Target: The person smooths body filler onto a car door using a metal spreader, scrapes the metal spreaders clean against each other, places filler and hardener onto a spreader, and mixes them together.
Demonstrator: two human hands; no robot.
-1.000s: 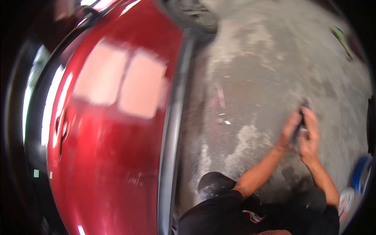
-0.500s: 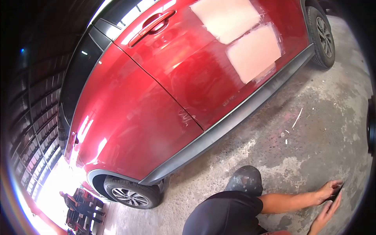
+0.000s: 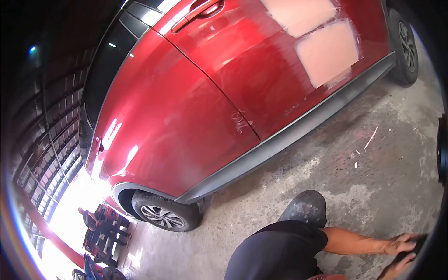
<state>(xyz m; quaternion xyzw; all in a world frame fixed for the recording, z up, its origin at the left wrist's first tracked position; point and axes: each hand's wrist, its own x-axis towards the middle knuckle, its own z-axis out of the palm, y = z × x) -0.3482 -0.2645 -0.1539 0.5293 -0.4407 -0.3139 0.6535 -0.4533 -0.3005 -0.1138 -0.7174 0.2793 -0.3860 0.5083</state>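
At the lower right edge, my left hand (image 3: 402, 244) curls its fingers around a small dark object (image 3: 405, 255). Just below it, my right hand (image 3: 397, 269) has its fingers against the same object. The object's kind is hard to make out, as the hands and the dark image edge partly hide it. Both hands are low over the concrete floor (image 3: 345, 191), apart from the red car (image 3: 186, 116). On the car's door are two pale pink filler patches (image 3: 329, 51), with scratch-like marks (image 3: 240, 122) near the door seam.
My knee (image 3: 305, 210) and black sleeve (image 3: 280, 247) are at the bottom. The car's rear wheel (image 3: 163, 217) and other wheel (image 3: 407, 46) rest on the floor. White scraps (image 3: 371, 138) lie there. Lower left are a red vehicle (image 3: 105, 233), apparently a person beside it, and a motorcycle (image 3: 93, 270).
The view has shifted, so the car now sits further right and higher. My hands have come closer together around the dark object, nearer the image's right edge.
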